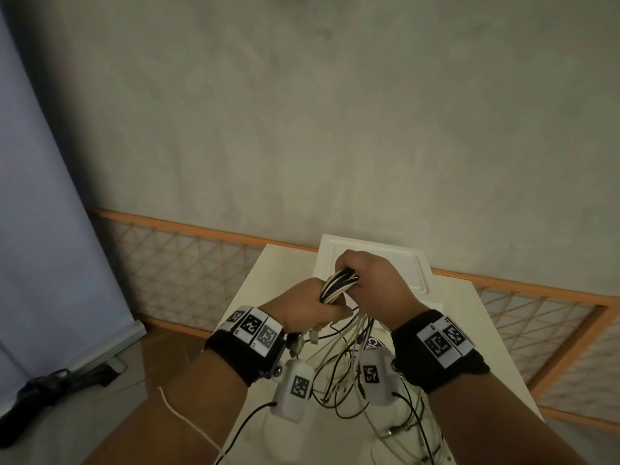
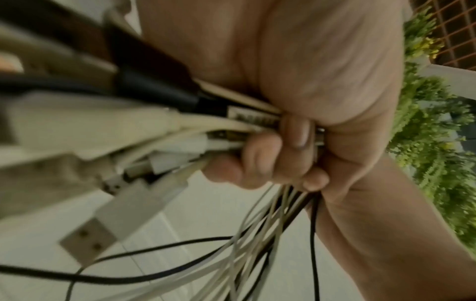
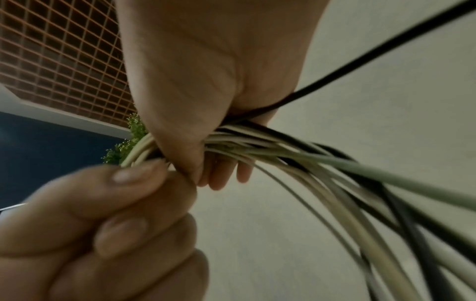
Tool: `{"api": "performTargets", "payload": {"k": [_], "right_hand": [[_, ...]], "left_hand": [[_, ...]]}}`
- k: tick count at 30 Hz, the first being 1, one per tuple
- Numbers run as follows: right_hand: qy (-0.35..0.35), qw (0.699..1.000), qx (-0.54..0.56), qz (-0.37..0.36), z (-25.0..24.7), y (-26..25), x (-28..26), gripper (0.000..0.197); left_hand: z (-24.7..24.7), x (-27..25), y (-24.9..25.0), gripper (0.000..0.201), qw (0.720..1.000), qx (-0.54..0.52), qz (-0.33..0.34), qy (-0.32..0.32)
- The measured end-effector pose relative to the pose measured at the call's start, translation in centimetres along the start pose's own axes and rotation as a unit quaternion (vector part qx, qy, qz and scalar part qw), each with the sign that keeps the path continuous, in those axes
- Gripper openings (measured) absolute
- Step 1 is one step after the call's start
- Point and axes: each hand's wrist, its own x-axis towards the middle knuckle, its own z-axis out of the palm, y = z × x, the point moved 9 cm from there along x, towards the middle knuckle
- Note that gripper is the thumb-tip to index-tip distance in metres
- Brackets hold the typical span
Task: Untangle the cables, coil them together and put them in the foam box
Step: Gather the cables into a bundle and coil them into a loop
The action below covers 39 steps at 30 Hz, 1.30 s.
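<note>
A bundle of black and white cables (image 1: 339,285) is held up over the table by both hands. My left hand (image 1: 302,308) grips it from the left, with several plug ends, one a USB plug (image 2: 87,242), sticking out behind the fist. My right hand (image 1: 372,280) grips the same bundle (image 3: 283,146) just beside the left hand's fingers (image 3: 115,213). Loose strands (image 1: 339,370) hang in loops from the hands down to the tabletop. A white foam box part (image 1: 402,263) lies at the table's far end, behind the hands.
The white table (image 1: 265,297) is narrow, with floor on both sides. An orange lattice fence (image 1: 184,263) runs along the grey wall. A blue-grey screen (image 1: 33,196) stands at the left, with dark straps (image 1: 50,387) on the floor. A purple-labelled item (image 1: 370,342) lies under the cables.
</note>
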Motion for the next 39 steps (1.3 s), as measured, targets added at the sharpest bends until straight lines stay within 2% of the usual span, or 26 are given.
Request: {"api": "performTargets", "payload": {"k": [5, 8, 9, 10, 12, 14, 16, 19, 21, 22, 23, 25, 27, 29, 31, 33, 36, 38, 39], "right_hand": [[0.019, 0.997, -0.072, -0.030, -0.3, -0.9, -0.7, 0.013], [0.001, 0.994, -0.108, -0.020, 0.0, 0.2, -1.2, 0.010], [-0.013, 0.993, -0.120, -0.003, 0.2, 0.9, -1.4, 0.006], [-0.027, 0.992, -0.125, 0.010, 0.5, 1.5, -1.6, 0.002], [-0.054, 0.990, -0.119, 0.049, 1.3, 2.5, -2.2, 0.021], [-0.072, 0.986, -0.114, 0.096, 1.8, 3.1, -2.3, 0.033], [-0.106, 0.980, -0.108, 0.132, 2.0, 3.5, -2.5, 0.043], [-0.161, 0.974, -0.080, 0.141, 2.2, 2.8, -2.7, 0.070], [-0.151, 0.980, -0.026, 0.123, 2.7, 1.5, -2.3, 0.070], [-0.154, 0.981, -0.017, 0.116, 3.4, 1.1, -2.1, 0.066], [-0.165, 0.979, -0.010, 0.118, 4.1, 0.8, -2.1, 0.060], [-0.183, 0.973, 0.009, 0.142, 5.3, 1.1, -2.5, 0.049], [-0.194, 0.966, 0.018, 0.167, 6.2, 1.6, -3.3, 0.043], [-0.214, 0.961, 0.010, 0.175, 7.1, 1.9, -3.8, 0.038], [-0.229, 0.957, -0.014, 0.179, 7.6, 2.3, -4.1, 0.031], [-0.235, 0.953, -0.056, 0.181, 7.6, 2.8, -4.3, 0.018], [-0.253, 0.946, -0.100, 0.175, 8.2, 3.2, -5.0, 0.010], [-0.255, 0.944, -0.130, 0.167, 8.4, 3.1, -5.1, 0.009], [-0.254, 0.943, -0.142, 0.162, 8.4, 2.9, -5.1, 0.012]], "left_hand": [[0.8, -0.6, -2.9, 0.020, 0.998, -0.002, -0.055, -0.037], [-0.4, -0.4, -3.5, 0.022, 0.992, 0.101, -0.076, -0.016], [-1.5, 0.0, -3.2, 0.024, 0.981, 0.185, -0.066, 0.007], [-2.7, 0.3, -2.5, 0.023, 0.954, 0.296, -0.044, 0.034], [-4.4, 0.6, 0.0, 0.016, 0.873, 0.479, 0.007, 0.090], [-4.7, 0.6, 1.8, 0.011, 0.823, 0.555, 0.042, 0.111], [-4.4, 0.7, 2.2, 0.010, 0.803, 0.586, 0.030, 0.100], [-2.8, 0.8, 1.5, 0.015, 0.798, 0.600, 0.024, 0.053], [-1.0, 0.9, 1.4, 0.011, 0.785, 0.618, 0.035, 0.016], [-0.3, 0.8, 1.8, 0.003, 0.779, 0.626, 0.042, 0.010], [0.1, 0.7, 2.5, 0.006, 0.775, 0.628, 0.065, 0.026], [1.0, 1.0, 2.2, 0.006, 0.780, 0.623, 0.058, 0.014], [1.4, 1.4, 0.2, 0.016, 0.792, 0.610, 0.025, -0.007], [1.2, 1.2, -0.6, 0.018, 0.815, 0.579, 0.022, -0.007], [1.1, 1.0, -1.3, 0.017, 0.851, 0.524, 0.040, 0.000], [0.8, 0.7, -2.1, 0.013, 0.867, 0.496, 0.054, -0.011], [0.4, 0.6, -3.7, 0.006, 0.898, 0.438, 0.021, -0.034], [0.6, 0.7, -4.2, 0.004, 0.897, 0.439, -0.008, -0.052], [0.7, 0.8, -4.0, 0.004, 0.886, 0.461, -0.006, -0.048]]}}
